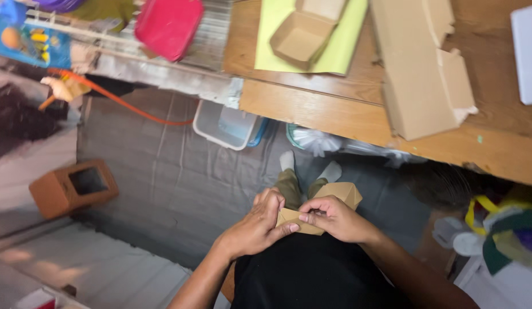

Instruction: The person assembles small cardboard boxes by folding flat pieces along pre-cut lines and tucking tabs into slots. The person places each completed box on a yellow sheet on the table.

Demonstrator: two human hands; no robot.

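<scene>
A: From the head view, what do the hands have?

B: Both grip a small folded brown cardboard piece [326,209], held over the lap, well below the long wooden table [311,109]. The left hand [255,226] clasps its near-left end, fingers curled around it, one fingertip stretched along its lower edge. The right hand [334,217] pinches the middle of the piece from above, thumb and fingers closed on the fold.

A: Which way does the piece run?

B: Its long axis slants from the lower left, by the left hand, up to the right. The free, wider end points up and right toward the table edge; I cannot tell whether that end is open.

A: And around the table?

B: On the table lies a large flat brown cardboard blank [423,63], with an open brown cardboard box [303,37] to its left on a yellow-green sheet [343,48]. Under the table edge sits a clear plastic tub [226,126]. Far left of the table, on the grey floor cloth [163,171], stands a hollow orange-brown block [74,187].
</scene>
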